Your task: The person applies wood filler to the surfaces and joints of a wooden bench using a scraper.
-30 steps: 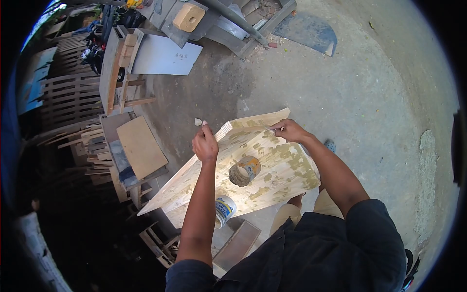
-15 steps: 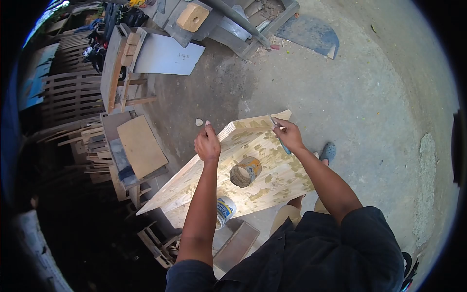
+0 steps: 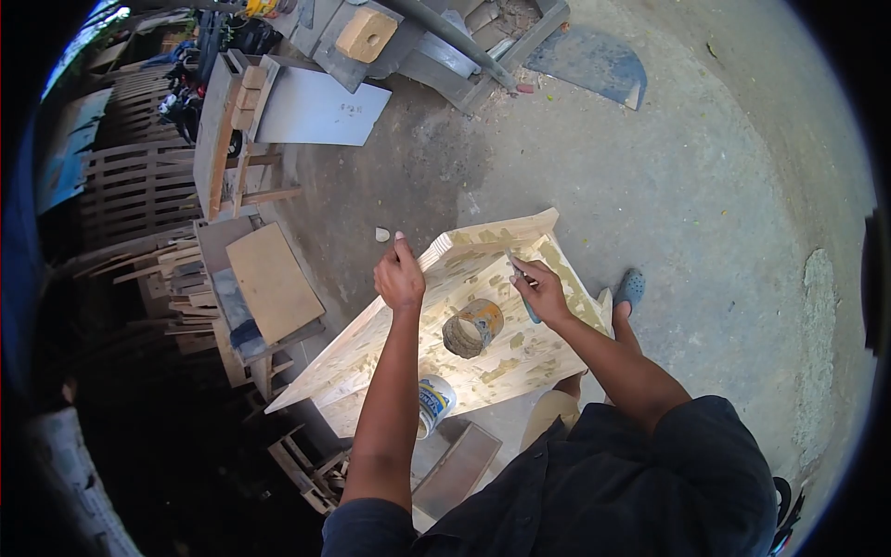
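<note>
A pale wooden piece (image 3: 520, 357) with raised edge boards and many greenish-brown filler patches lies in front of me. My right hand (image 3: 543, 290) grips a thin putty knife (image 3: 526, 299), its blade pointing up toward the far edge board. Closed, with the thumb raised, my left hand (image 3: 399, 278) is at the left edge board; what its fingers hold, if anything, is hidden. Between the hands stands a putty-smeared can (image 3: 471, 329). A white can with a blue and yellow label (image 3: 434, 401) is beside my left forearm.
A board-topped bench (image 3: 274, 283) is at the left, near stacked wood strips. Beyond it a white panel (image 3: 320, 104) leans by a wooden frame. A hollow tan block (image 3: 368, 35) sits at the top. A dark flat sheet (image 3: 589, 67) lies on the concrete floor.
My right hand has moved slightly left and down with the putty knife, away from the far edge board's right end. My left hand has barely moved.
</note>
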A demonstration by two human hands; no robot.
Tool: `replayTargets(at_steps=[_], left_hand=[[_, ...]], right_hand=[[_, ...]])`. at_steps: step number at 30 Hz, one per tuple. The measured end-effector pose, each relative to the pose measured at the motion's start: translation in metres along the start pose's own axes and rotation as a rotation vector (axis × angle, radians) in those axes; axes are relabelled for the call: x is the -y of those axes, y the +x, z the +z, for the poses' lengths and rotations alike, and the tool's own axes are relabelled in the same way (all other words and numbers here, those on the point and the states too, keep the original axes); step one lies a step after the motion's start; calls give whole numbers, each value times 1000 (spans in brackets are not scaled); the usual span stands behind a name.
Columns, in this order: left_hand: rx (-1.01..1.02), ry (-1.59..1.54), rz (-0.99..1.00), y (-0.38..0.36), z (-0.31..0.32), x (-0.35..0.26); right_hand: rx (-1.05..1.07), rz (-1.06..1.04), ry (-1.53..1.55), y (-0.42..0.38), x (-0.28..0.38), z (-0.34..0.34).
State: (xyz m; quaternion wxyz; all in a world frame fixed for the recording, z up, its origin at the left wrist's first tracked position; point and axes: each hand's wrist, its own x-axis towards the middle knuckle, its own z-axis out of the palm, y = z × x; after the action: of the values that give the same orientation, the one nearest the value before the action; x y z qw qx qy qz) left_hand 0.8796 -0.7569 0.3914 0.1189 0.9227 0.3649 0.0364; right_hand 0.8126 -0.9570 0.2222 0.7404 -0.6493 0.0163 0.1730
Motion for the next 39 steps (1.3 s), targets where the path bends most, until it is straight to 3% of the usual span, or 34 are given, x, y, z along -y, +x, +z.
replayTargets(at_steps=[5, 7, 11, 13, 19, 26, 29, 32, 34, 35, 37, 39], left_hand=[[8, -12, 0, 0, 0, 2], [12, -16, 7, 0, 1, 2], [8, 2, 1, 0, 1, 2], [1, 6, 5, -1, 2, 1], [6, 12, 1, -2, -1, 0], [3, -11, -2, -1, -1, -1], [-2, -13, 0, -1, 1, -1], [14, 18, -3, 1, 0, 1], [25, 51, -5, 1, 1, 2], [17, 41, 1, 1, 2, 2], [10, 37, 7, 2, 3, 3], [5, 31, 2, 1, 2, 1]], right_hand=[[67, -228, -211, 58, 32, -51], [298, -381, -519, 79, 41, -61], [467, -416, -594, 97, 31, -72], [588, -364, -828, 99, 29, -82], [481, -376, -661, 111, 37, -80], [527, -451, -678, 110, 41, -66], [598, -399, -830, 103, 23, -85], [499, -275, -676, 95, -14, -87], [396, 280, -158, 90, -27, -82], [397, 281, -155, 86, -31, -77], [293, 588, 178, 79, -39, -68], [280, 592, 199, 74, -40, -58]])
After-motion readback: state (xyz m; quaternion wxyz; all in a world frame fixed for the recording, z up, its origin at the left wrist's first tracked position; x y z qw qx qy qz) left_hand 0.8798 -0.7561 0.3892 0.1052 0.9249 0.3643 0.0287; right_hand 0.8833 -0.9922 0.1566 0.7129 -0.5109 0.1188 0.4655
